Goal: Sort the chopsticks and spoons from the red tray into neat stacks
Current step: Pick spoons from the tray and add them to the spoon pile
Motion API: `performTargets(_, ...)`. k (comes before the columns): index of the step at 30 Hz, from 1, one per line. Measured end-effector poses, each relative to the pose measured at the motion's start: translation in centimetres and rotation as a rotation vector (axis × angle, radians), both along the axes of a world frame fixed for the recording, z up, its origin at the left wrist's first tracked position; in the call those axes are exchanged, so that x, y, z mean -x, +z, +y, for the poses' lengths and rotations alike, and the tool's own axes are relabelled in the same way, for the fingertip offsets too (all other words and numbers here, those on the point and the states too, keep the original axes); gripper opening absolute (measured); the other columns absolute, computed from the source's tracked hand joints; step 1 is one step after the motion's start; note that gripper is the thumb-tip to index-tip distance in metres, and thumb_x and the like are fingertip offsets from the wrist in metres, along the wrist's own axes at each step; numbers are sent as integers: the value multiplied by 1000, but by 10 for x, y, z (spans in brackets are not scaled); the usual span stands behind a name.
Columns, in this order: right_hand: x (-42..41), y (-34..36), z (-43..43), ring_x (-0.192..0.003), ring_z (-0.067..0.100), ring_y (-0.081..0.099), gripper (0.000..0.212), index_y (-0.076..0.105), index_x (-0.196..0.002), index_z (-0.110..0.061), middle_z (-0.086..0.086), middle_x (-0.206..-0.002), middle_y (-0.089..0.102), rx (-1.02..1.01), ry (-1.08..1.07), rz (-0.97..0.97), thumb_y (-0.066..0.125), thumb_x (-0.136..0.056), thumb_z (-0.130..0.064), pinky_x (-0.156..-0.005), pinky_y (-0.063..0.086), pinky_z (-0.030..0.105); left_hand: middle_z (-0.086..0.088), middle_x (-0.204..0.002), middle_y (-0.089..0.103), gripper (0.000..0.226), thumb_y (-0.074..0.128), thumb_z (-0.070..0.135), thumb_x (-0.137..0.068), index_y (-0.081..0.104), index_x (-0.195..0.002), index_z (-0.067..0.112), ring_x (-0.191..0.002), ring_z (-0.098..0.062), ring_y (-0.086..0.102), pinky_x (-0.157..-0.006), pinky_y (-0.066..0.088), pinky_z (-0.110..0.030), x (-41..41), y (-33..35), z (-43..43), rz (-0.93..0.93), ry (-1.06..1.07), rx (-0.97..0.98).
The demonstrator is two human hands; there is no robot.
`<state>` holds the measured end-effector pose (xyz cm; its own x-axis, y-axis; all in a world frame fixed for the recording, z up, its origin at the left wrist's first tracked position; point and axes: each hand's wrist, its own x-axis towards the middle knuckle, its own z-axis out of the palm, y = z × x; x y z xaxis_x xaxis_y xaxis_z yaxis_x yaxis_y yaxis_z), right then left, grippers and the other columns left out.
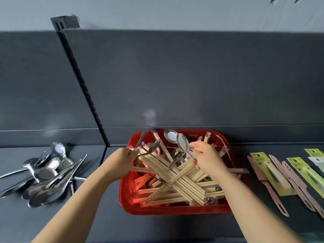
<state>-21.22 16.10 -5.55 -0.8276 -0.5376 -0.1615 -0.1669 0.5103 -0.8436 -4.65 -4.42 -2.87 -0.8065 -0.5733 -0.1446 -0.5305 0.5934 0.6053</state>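
**Right hand** [206,159]: the grip pinched the handle of a steel spoon [182,143], whose bowl was raised and tilted above the fingers.

**Left hand** [121,157]: the grip curled around the handle of a darker spoon [154,147], whose bowl pointed away from the person. Whether this grip also caught a chopstick could not be told.

Both grips hung over the red tray [175,210], which lay directly beneath them on the dark counter [108,225]. Inside the tray, below and between the 2 grips, bundles of pale chopsticks [175,179] lay crossed over each other. Some were in clear wrapping, and more spoons were mixed among them. 1 loose spoon [171,136] lay just beyond the right grip, near the tray's far wall.

Well to the left of the left grip, apart from the tray, a pile of steel spoons [47,174] sat on the counter with handles pointing several ways. To the right of the right grip, beside the tray, pink flat utensils [268,188] and yellow-green packaged items [268,171] lay in a row on the counter.

Beyond both grips rose a dark grey back panel [175,76]. It was divided by a black slotted upright [78,76] that stood beyond and to the left of the left grip.
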Motion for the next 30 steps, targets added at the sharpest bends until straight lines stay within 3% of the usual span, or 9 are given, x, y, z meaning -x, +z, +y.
performTargets(4, -3, -1, -2, -57, 9, 63, 37, 57, -118, -21, 3, -88, 70, 4, -9, -34, 36, -93, -3, -56, 54, 28, -1, -55, 41, 35, 46, 18, -98, 45, -65, 7, -48, -16, 34, -46, 28, -27, -3, -3, 6, -78, -108, -10)
performTargets(9, -4, -3, 4, -56, 10, 58, 33, 61, -117, -17, 8, -85, 68, -15, -31, -81, 39, -94, -5, -51, 47, 26, -2, -61, 61, 25, 47, 18, -92, 56, -70, 9, -50, -13, 61, -53, 50, -29, 8, -3, 21, -236, -223, -79)
performTargets(13, -8, -4, 7, -57, 14, 61, 36, 56, -123, -18, 10, -76, 69, 19, -45, -117, 39, -94, -3, -53, 52, 28, -2, -60, 64, 51, 62, 57, -82, 61, -71, 7, -46, -12, 53, -41, 41, -21, 23, -10, 32, -229, -213, 78)
performTargets(17, -10, -5, 10, -63, 19, 66, 36, 58, -122, -17, 10, -79, 72, 45, -4, -134, 38, -94, -4, -60, 58, 35, -2, -54, 55, 62, 56, 71, -77, 51, -60, 12, -46, -16, 47, -43, 34, -26, 38, -14, 43, -236, -161, 234)
performTargets(20, -9, -4, 15, -63, 16, 66, 35, 57, -124, -17, 10, -85, 72, 87, -15, -145, 38, -97, -5, -56, 53, 27, -2, -66, 53, 49, 48, 54, -93, 52, -70, 11, -58, -17, 51, -47, 34, -27, 46, -13, 47, -292, -234, 220)
performTargets(22, -5, -3, 22, -66, 14, 62, 33, 58, -124, -21, 7, -94, 69, 84, -60, -90, 39, -99, -8, -58, 51, 26, -9, -80, 58, 34, 40, 33, -101, 57, -89, 6, -71, -26, 60, -55, 43, -30, 47, -14, 48, -271, -274, 72)
performTargets(24, 0, -2, 28, -68, 12, 56, 33, 59, -124, -23, 4, -99, 66, 130, -113, -87, 40, -100, -9, -63, 50, 27, -10, -73, 63, 30, 38, 23, -101, 56, -87, 4, -60, -25, 64, -49, 48, -29, 45, -15, 47, -197, -237, -161)
performTargets(27, 3, 0, 36, -64, 9, 50, 32, 60, -123, -21, 6, -100, 67, 228, -158, -180, 43, -100, -8, -56, 45, 20, 0, -65, 58, 25, 49, 27, -97, 55, -79, 11, -46, -9, 49, -40, 38, -16, 51, -17, 48, -35, -155, -141)
performTargets(30, 3, 0, 39, -64, 9, 50, 32, 62, -119, -20, 7, -102, 68, 245, -189, -234, 42, -99, -5, -51, 44, 15, 0, -64, 62, 35, 74, 42, -78, 62, -76, 10, -51, -12, 50, -45, 40, -23, 61, -22, 52, -28, -126, -52)
